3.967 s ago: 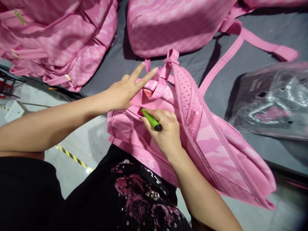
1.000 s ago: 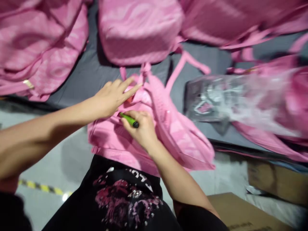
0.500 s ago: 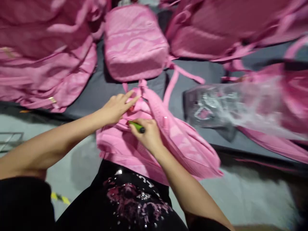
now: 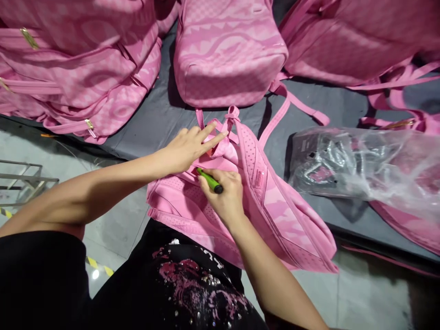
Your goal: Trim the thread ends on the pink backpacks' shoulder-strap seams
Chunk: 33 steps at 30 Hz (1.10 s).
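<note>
A pink backpack (image 4: pixel 275 224) lies at the table's front edge, hanging partly over it against my body. My left hand (image 4: pixel 190 146) rests on its upper part with fingers stretched out and apart, beside the pink loop at the top. A small red patch shows under those fingers. My right hand (image 4: pixel 225 192) is closed around a short green pen-like tool with a black end (image 4: pixel 209 180). The tool's far tip meets the pink fabric just below my left hand; its exact kind is unclear.
Behind stands another pink backpack (image 4: pixel 230 59), its straps trailing forward. Larger pink bags (image 4: pixel 79 82) fill the left, with more pink bags (image 4: pixel 354 41) at the back right. A clear plastic bag (image 4: pixel 347 165) lies on the dark table (image 4: pixel 137 133). A metal rack (image 4: pixel 24 181) stands at lower left.
The view has shifted, so the things appear farther right, and it is sharper. Both hands keep about the same place on the backpack, the green tool still in my right hand.
</note>
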Each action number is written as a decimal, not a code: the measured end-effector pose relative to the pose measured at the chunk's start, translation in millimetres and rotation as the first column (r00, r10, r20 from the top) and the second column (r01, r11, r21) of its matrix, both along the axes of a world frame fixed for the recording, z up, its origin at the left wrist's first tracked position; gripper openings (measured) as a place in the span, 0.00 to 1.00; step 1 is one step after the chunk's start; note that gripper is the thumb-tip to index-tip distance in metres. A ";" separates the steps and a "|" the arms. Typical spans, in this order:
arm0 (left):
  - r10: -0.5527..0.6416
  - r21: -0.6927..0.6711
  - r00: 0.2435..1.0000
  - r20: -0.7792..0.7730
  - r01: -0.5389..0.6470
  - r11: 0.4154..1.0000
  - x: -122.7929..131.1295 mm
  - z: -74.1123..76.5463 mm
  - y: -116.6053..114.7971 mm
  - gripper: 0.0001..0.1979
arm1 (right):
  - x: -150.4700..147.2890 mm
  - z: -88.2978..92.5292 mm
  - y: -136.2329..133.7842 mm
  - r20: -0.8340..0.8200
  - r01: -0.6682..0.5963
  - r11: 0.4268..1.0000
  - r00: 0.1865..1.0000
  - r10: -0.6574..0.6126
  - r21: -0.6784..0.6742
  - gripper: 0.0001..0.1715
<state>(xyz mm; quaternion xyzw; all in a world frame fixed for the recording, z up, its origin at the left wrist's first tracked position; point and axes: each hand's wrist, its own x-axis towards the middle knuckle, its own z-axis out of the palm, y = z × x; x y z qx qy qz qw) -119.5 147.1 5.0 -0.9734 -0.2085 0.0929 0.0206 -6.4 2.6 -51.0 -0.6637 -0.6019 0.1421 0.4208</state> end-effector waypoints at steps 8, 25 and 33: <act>-0.009 -0.017 1.000 0.026 0.009 1.000 -9.2 14.6 -3.4 0.37 | -19.6 16.1 4.4 0.065 0.012 0.997 0.998 -0.007 -0.071 0.06; -0.052 0.075 0.985 0.166 0.040 0.996 -7.8 -12.1 -1.1 0.40 | 324.7 33.5 -90.8 0.031 0.744 0.652 0.662 -0.749 -0.143 0.12; 0.001 0.129 0.998 0.061 -0.009 0.992 -3.2 -12.5 -3.4 0.41 | 295.1 -23.7 -44.0 0.052 0.655 0.639 0.714 -0.699 -0.402 0.12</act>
